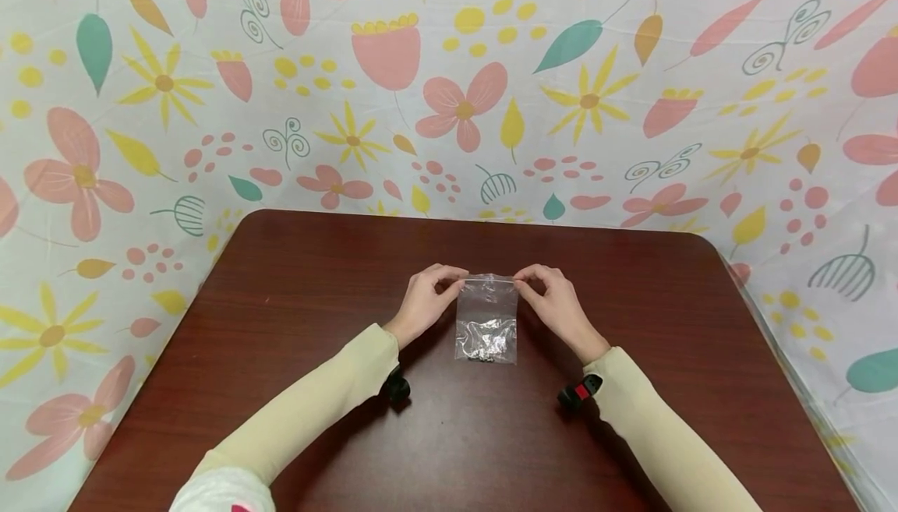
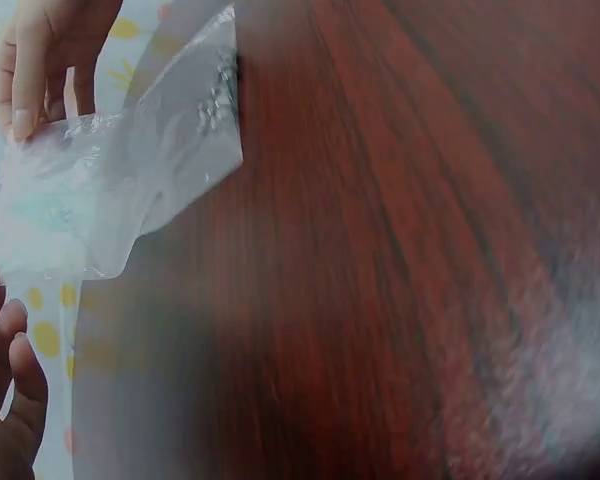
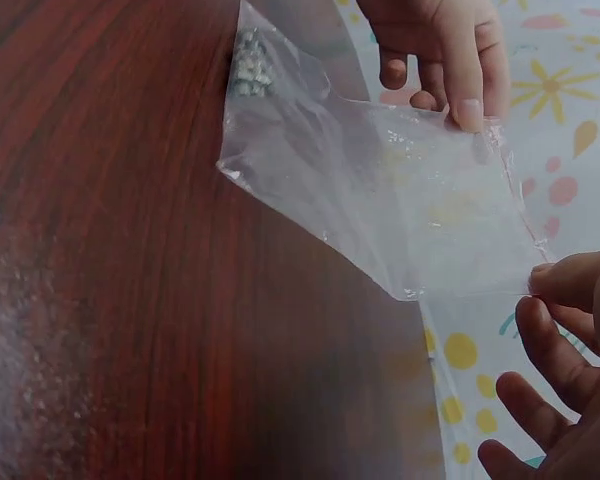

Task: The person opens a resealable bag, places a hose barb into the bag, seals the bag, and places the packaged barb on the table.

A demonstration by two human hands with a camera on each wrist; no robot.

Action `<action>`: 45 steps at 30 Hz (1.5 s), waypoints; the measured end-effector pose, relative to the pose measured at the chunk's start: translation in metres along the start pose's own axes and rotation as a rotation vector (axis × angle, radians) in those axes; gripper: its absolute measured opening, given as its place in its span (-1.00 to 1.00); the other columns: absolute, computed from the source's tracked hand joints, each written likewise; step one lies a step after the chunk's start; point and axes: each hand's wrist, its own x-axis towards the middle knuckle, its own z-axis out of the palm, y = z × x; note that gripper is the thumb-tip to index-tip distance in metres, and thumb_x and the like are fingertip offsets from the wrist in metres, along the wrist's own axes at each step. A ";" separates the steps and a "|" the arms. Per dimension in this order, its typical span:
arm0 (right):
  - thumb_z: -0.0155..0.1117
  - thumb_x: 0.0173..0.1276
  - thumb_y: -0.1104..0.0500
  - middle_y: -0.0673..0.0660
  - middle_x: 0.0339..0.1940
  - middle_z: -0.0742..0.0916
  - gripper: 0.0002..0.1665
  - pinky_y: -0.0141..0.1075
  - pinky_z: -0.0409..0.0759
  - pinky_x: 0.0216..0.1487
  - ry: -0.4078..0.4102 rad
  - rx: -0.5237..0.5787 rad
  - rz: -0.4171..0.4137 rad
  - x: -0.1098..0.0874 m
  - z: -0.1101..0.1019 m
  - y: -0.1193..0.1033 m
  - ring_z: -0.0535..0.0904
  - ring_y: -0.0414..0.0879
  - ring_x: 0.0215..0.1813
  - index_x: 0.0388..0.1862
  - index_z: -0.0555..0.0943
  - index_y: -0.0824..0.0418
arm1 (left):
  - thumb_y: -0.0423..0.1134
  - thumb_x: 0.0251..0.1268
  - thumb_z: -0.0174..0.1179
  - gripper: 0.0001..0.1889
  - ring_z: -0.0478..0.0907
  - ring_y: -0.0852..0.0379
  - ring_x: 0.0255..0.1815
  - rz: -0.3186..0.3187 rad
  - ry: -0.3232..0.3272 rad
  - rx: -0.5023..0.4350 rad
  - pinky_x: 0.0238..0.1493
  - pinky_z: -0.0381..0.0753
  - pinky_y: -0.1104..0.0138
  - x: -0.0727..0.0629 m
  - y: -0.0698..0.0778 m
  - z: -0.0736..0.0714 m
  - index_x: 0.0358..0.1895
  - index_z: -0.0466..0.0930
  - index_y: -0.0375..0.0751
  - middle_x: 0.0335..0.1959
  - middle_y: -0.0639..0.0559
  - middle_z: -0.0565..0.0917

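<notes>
A clear zip-lock bag hangs between both hands over the table, its seal edge at the top. Small dark and silvery pieces lie gathered at its bottom; their kind is too small to make out. My left hand pinches the top left corner between thumb and fingers. At the opposite top corner, my right hand pinches the bag the same way. In the right wrist view the right hand's thumb and forefinger meet on the corner, while its other fingers spread loosely away from the plastic.
The dark reddish-brown wooden table has rounded back corners. Behind and beside it hangs a white cloth printed with flowers and leaves. A dark camera is strapped at the left wrist, another camera at the right.
</notes>
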 end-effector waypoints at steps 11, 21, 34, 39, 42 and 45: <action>0.33 0.52 0.21 0.25 -0.04 0.78 -0.87 0.07 0.45 0.04 -0.053 -0.059 0.039 0.014 0.012 0.015 0.52 0.25 0.07 -0.07 0.74 0.23 | -0.24 0.54 0.26 -0.71 0.69 -0.02 0.01 -0.098 -0.086 0.174 0.00 0.63 0.09 0.009 -0.011 0.003 0.21 0.69 -0.19 -0.03 -0.06 0.76; 0.31 0.52 0.20 0.23 -0.13 0.76 -0.85 0.16 0.35 0.16 -0.110 -0.116 0.087 0.020 0.017 0.021 0.48 0.22 0.00 -0.07 0.74 0.23 | -0.26 0.53 0.26 -0.73 0.67 0.08 -0.17 -0.136 -0.153 0.296 -0.16 0.61 0.19 0.014 -0.021 0.006 0.20 0.69 -0.12 -0.11 0.02 0.78; 0.36 0.49 0.15 0.20 -0.15 0.76 -0.70 0.33 0.23 0.29 -0.151 -0.229 0.072 0.028 0.024 0.026 0.43 0.37 0.23 0.09 0.72 0.27 | -0.30 0.47 0.32 -0.60 0.65 0.06 -0.14 -0.114 -0.181 0.317 -0.12 0.64 0.19 0.012 -0.026 0.004 0.32 0.62 -0.12 0.07 -0.05 0.66; 0.41 0.45 0.15 0.19 -0.12 0.74 -0.63 0.30 0.24 0.28 -0.174 -0.238 0.066 0.023 0.022 0.026 0.43 0.34 0.20 0.16 0.69 0.25 | -0.23 0.48 0.33 -0.61 0.63 0.09 -0.12 -0.105 -0.246 0.345 -0.14 0.63 0.24 0.008 -0.028 0.003 0.32 0.65 -0.04 0.17 -0.06 0.61; 0.42 0.44 0.14 0.19 -0.11 0.72 -0.65 0.29 0.24 0.27 -0.182 -0.238 0.056 0.021 0.021 0.026 0.42 0.33 0.19 0.15 0.70 0.21 | -0.22 0.49 0.32 -0.62 0.64 0.09 -0.08 -0.087 -0.267 0.374 -0.12 0.64 0.23 0.007 -0.027 0.002 0.31 0.66 -0.04 0.22 -0.07 0.59; 0.43 0.44 0.15 0.19 -0.11 0.70 -0.69 0.28 0.26 0.24 -0.187 -0.247 0.042 0.020 0.020 0.027 0.42 0.31 0.16 0.12 0.73 0.17 | -0.21 0.50 0.30 -0.64 0.65 0.07 -0.03 -0.069 -0.280 0.406 -0.07 0.65 0.21 0.008 -0.026 0.003 0.29 0.68 -0.07 0.26 -0.07 0.57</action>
